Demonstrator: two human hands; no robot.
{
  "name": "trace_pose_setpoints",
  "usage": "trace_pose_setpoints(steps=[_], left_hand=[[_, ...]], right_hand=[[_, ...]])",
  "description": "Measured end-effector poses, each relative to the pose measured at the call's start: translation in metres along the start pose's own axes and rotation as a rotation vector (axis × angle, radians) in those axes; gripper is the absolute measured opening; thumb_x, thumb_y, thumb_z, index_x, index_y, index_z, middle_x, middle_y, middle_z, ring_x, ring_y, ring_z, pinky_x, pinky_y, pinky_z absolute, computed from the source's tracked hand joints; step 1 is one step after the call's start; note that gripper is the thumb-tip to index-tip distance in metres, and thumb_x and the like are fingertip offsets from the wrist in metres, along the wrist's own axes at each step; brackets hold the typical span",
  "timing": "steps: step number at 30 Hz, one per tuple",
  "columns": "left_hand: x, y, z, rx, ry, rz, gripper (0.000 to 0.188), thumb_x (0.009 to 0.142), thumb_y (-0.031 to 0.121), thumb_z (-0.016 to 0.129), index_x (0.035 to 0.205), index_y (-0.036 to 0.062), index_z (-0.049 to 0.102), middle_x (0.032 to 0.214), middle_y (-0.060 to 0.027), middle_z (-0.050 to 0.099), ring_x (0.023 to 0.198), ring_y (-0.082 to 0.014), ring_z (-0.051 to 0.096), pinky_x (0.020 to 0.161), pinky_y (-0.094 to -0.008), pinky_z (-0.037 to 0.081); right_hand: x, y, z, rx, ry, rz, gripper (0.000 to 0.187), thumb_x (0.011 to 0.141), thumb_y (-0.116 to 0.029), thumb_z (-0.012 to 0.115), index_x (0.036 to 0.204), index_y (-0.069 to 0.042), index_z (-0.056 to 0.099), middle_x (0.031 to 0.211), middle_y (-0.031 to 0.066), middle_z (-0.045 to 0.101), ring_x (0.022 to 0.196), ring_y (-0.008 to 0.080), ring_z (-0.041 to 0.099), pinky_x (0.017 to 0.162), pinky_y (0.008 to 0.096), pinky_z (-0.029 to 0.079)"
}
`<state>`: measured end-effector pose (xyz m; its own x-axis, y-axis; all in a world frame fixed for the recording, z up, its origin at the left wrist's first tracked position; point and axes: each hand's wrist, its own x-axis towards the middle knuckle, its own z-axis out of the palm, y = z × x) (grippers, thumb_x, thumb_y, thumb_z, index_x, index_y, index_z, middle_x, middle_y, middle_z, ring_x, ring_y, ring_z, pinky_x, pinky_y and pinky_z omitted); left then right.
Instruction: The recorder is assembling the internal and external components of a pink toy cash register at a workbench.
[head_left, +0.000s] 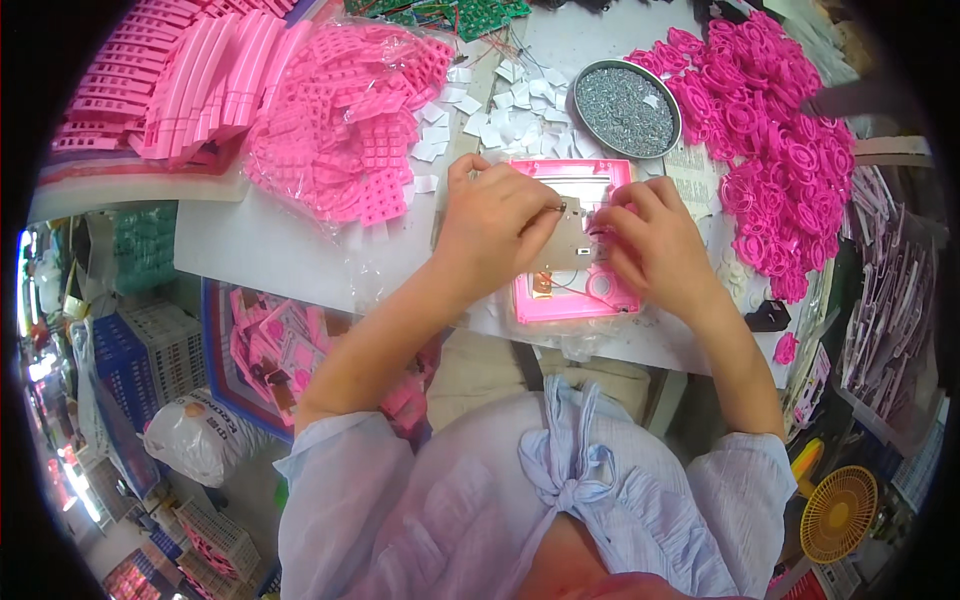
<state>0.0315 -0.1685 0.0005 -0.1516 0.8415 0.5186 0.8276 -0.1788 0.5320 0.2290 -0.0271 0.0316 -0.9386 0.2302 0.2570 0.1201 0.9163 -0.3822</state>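
On the white table before me lies a pink plastic casing (567,312), open side up. A flat grey-brown board (562,246) rests inside it, and a thin wire runs across the casing's near part. My left hand (496,222) reaches over the casing's left side, thumb and forefinger pinched at the board's upper edge on something small and dark. Over the right side, my right hand (655,240) has its fingers curled and pinched close to the board's right edge. What its fingertips hold, if anything, is too small to make out.
Beyond the casing stands a round metal dish (625,110) of small screws. White paper pieces (515,105) lie left of it. Pink button pads (350,110) are heaped left, magenta ring-shaped parts (780,150) right. Green circuit boards (490,14) lie at the back.
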Motion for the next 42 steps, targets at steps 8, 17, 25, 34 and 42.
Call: trace_pose_setpoints(steps=[8, 17, 25, 34, 42], left_hand=[[0.001, 0.002, -0.005, -0.044, -0.039, -0.013, 0.015, 0.081, 0.010, 0.072, 0.096, 0.0142, 0.070, 0.082, 0.0011, 0.067, 0.079, -0.0191, 0.062, 0.086, -0.0420, 0.034], [0.003, 0.002, -0.007, -0.077, -0.051, -0.088, 0.006, 0.082, 0.012, 0.073, 0.087, 0.0132, 0.070, 0.079, 0.0012, 0.065, 0.081, -0.0178, 0.062, 0.095, -0.0439, 0.034], [0.002, -0.002, -0.008, -0.100, -0.052, -0.092, 0.010, 0.082, 0.010, 0.072, 0.091, 0.0125, 0.070, 0.079, 0.0021, 0.065, 0.077, -0.0170, 0.060, 0.089, -0.0404, 0.032], [0.003, -0.003, -0.004, -0.132, -0.032, -0.195, 0.006, 0.082, 0.010, 0.072, 0.086, 0.0111, 0.068, 0.077, 0.0004, 0.065, 0.076, -0.0172, 0.060, 0.085, -0.0366, 0.034], [-0.007, -0.014, -0.004, -0.150, 0.088, -0.233, 0.007, 0.083, 0.009, 0.073, 0.088, 0.0065, 0.069, 0.084, -0.0050, 0.067, 0.085, -0.0224, 0.062, 0.085, -0.0364, 0.042]], right_hand=[[0.006, 0.003, 0.002, 0.005, 0.000, -0.074, 0.021, 0.072, -0.010, 0.074, 0.093, -0.009, 0.068, 0.094, 0.0060, 0.061, 0.089, 0.0299, 0.057, 0.077, 0.0414, 0.051], [0.017, 0.011, -0.009, -0.001, -0.197, -0.111, 0.021, 0.075, -0.011, 0.074, 0.095, -0.012, 0.070, 0.095, 0.0041, 0.061, 0.096, 0.0282, 0.057, 0.076, 0.0390, 0.052], [0.082, 0.038, -0.032, 0.185, -0.785, 0.091, 0.021, 0.077, -0.012, 0.072, 0.097, -0.008, 0.070, 0.100, 0.0126, 0.067, 0.099, 0.0332, 0.063, 0.082, 0.0415, 0.052], [0.234, 0.236, 0.061, -0.582, 0.338, 0.414, 0.028, 0.084, -0.010, 0.073, 0.109, -0.006, 0.063, 0.105, 0.0132, 0.069, 0.096, 0.0341, 0.068, 0.081, 0.0457, 0.055], [0.183, 0.089, -0.012, -0.386, 0.624, 0.140, 0.013, 0.082, -0.006, 0.067, 0.094, -0.005, 0.065, 0.097, 0.0163, 0.069, 0.086, 0.0368, 0.069, 0.074, 0.0444, 0.056]])
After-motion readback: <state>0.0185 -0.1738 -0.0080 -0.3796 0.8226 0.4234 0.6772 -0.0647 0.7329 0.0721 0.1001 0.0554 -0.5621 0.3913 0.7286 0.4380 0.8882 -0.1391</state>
